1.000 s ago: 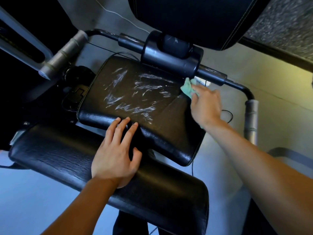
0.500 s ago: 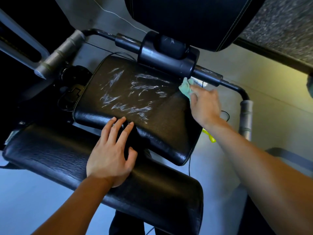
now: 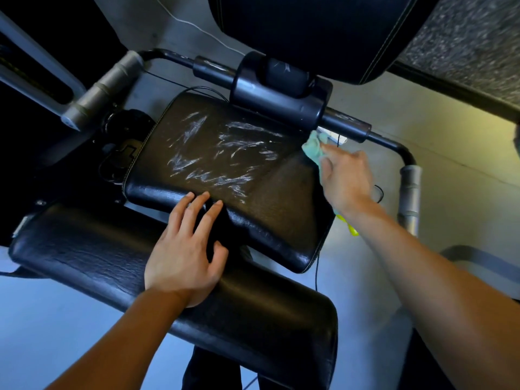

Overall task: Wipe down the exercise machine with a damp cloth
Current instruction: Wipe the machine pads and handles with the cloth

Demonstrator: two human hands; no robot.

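Observation:
The exercise machine's black padded seat fills the centre of the head view, streaked with white wet marks on its left half. My right hand grips a light green cloth and presses it on the seat's far right corner, just under the black crossbar. My left hand lies flat with spread fingers across the gap between the seat's near edge and the long black pad in front. Most of the cloth is hidden under my right hand.
A black backrest pad hangs above the crossbar. Grey handle grips stick out at the left and right. Thin cables run over the concrete floor. A yellow-green strip shows below my right wrist.
My right hand with the cloth stays at the seat's far right corner with only slight shifts. The left hand keeps its place. The view has drifted a little.

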